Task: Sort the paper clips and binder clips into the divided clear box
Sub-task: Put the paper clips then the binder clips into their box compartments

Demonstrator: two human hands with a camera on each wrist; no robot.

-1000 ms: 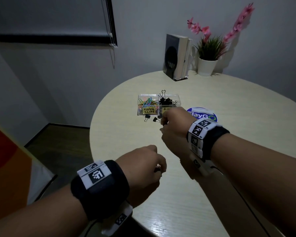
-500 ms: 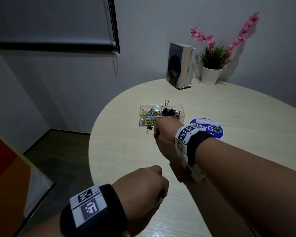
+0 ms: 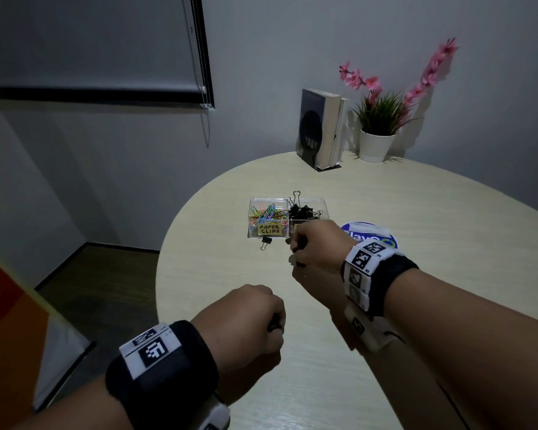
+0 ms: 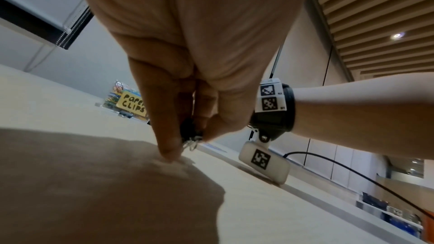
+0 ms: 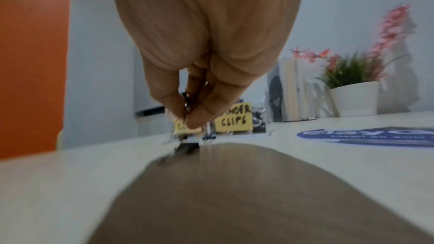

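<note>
Since a second ago the right hand [image 3: 316,248] has slid left along the front of the clear box [image 3: 288,218], now covering the second label, while the left hand [image 3: 246,324] stays near the worktop [image 3: 416,212] edge. From the head, both hands show only their backs; the wrist views show what they hold. The left wrist view shows thumb and forefinger pinched together on a small black binder clip [image 4: 189,132], its wire handles hanging just above the worktop. The right wrist view, blurred, shows the right fingers [image 5: 199,116] clamped on another dark binder clip [image 5: 186,105] in front of the "BINDER CLIPS" label [image 5: 234,118], with a further clip lying on the worktop below. In the box, the left compartment, labelled "PAPER CLIPS", holds coloured paper clips [image 3: 269,212]; the right compartment holds black binder clips [image 3: 303,209]. One loose binder clip [image 3: 266,242] lies just in front of the box.
</note>
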